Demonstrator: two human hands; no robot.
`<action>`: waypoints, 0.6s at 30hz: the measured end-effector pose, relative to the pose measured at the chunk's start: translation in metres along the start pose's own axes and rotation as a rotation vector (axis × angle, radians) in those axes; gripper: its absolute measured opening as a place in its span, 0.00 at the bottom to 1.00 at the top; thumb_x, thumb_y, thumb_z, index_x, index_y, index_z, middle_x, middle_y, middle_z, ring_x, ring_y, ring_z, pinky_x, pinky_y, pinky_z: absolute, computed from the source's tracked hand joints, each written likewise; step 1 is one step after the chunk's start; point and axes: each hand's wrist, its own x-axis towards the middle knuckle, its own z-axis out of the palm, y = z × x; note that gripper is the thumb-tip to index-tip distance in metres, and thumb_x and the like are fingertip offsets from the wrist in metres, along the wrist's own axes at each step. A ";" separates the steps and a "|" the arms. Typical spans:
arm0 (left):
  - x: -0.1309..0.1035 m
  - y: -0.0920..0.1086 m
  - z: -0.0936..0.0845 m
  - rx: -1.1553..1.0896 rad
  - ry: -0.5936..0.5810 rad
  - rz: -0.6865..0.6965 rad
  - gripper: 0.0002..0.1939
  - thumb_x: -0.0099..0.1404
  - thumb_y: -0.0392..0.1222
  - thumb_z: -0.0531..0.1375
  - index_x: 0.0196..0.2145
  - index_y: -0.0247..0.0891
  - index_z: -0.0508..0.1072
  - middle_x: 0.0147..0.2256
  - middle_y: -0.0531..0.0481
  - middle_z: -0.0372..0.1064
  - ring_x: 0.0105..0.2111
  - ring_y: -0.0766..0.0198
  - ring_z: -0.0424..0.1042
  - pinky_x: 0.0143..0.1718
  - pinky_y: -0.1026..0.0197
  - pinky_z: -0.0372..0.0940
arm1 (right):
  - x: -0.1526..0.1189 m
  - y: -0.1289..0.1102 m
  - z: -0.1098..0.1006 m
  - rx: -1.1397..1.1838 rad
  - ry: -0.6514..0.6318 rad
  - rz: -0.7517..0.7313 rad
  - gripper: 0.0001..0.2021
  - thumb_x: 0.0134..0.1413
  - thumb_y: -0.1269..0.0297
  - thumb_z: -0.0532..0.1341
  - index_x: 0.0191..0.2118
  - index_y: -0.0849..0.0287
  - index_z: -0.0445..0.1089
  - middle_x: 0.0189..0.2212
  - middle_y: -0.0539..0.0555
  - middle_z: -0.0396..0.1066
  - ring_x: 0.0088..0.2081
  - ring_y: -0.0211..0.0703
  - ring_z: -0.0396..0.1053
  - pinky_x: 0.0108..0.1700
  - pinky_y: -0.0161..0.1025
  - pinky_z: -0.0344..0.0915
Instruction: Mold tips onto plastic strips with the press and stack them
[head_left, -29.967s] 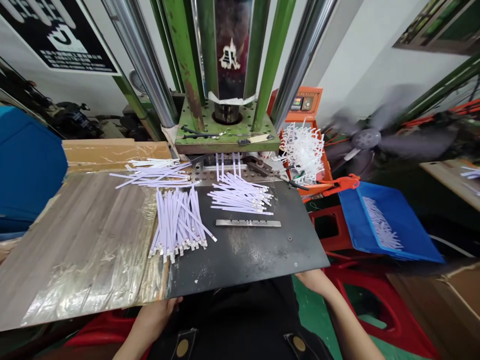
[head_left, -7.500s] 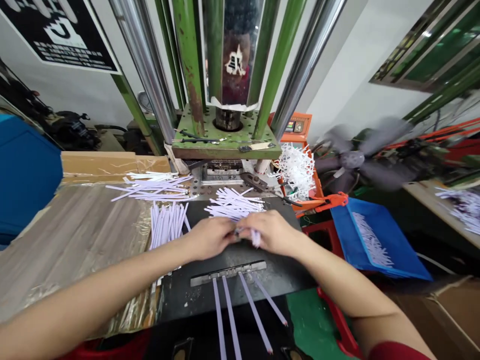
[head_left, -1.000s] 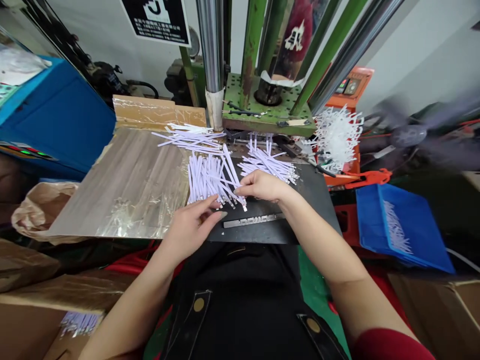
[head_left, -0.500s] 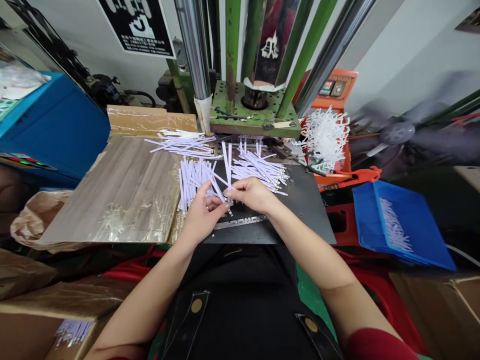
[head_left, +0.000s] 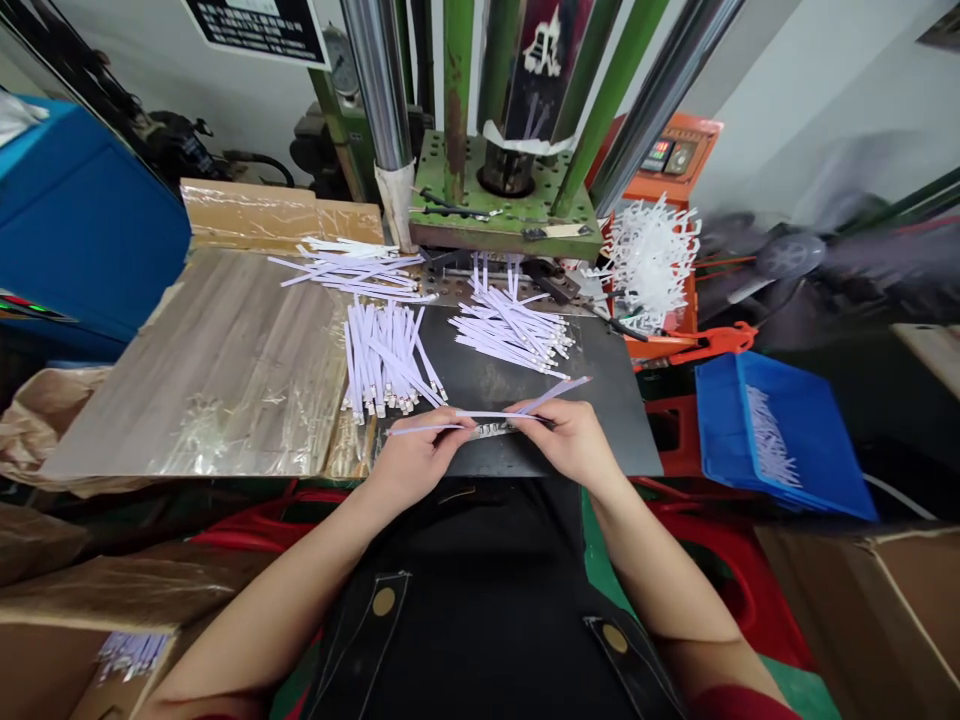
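My left hand (head_left: 416,455) is closed, pinching a flat lilac strip (head_left: 411,431) near the table's front edge. My right hand (head_left: 574,440) is closed too, with lilac strips (head_left: 559,392) sticking out past its fingers to the upper right. Another strip (head_left: 491,414) spans the gap from one hand's fingertips to the other's. Just behind and under the fingers lies a slotted metal bar (head_left: 493,431), partly covered by both hands. Beyond my left hand is a pile of lilac strips (head_left: 382,350) with small end pieces; a second pile (head_left: 514,330) lies beyond my right hand.
A green press (head_left: 502,235) with steel columns stands behind the table. More strips (head_left: 352,270) lie at the back left, beside a wood-patterned board (head_left: 225,350). On the right are a white tangled bundle (head_left: 652,260), a blue bin (head_left: 817,430) and a spinning fan (head_left: 791,255).
Both hands have come nearer the table's front edge and moved apart, the right one to the right. The strips in them have turned from upright to roughly level. The camera view has shifted slightly.
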 end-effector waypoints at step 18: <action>0.008 0.000 -0.020 0.300 -0.198 0.122 0.15 0.70 0.38 0.51 0.51 0.42 0.71 0.45 0.47 0.77 0.43 0.60 0.77 0.46 0.58 0.70 | -0.014 0.011 -0.056 -0.247 0.054 -0.316 0.12 0.65 0.71 0.58 0.48 0.53 0.76 0.43 0.57 0.75 0.45 0.50 0.71 0.48 0.49 0.68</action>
